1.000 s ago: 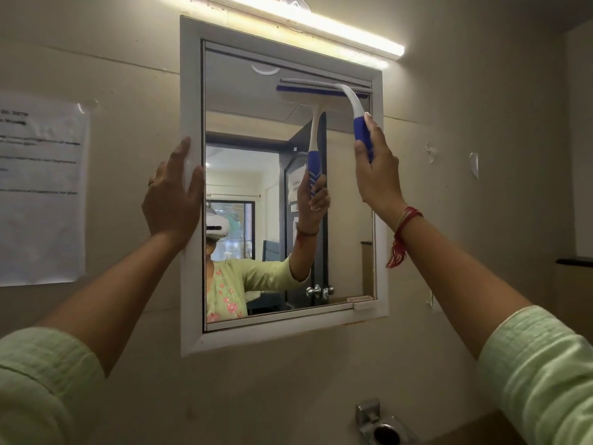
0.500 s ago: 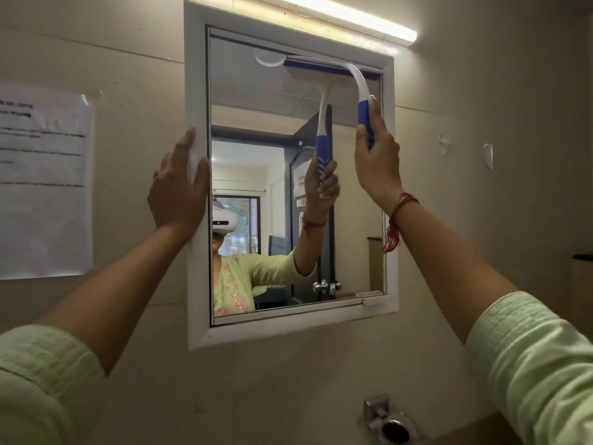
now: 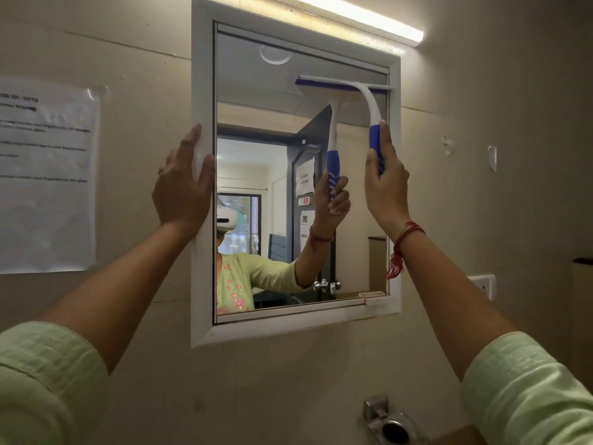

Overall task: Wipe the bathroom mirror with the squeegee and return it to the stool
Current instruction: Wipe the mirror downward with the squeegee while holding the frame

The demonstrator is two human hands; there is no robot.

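One squeegee (image 3: 369,104) on mirror (image 3: 256,123) in right hand (image 3: 386,187); left hand (image 3: 181,191) on frame (image 3: 202,75).

Beige wall (image 3: 481,155), lit tube light (image 3: 353,17) overhead, taped paper notice (image 3: 45,175) at left.

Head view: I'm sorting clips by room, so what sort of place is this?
Likely a bathroom: a framed wall mirror, a tube light right above it, and a metal wall holder below.
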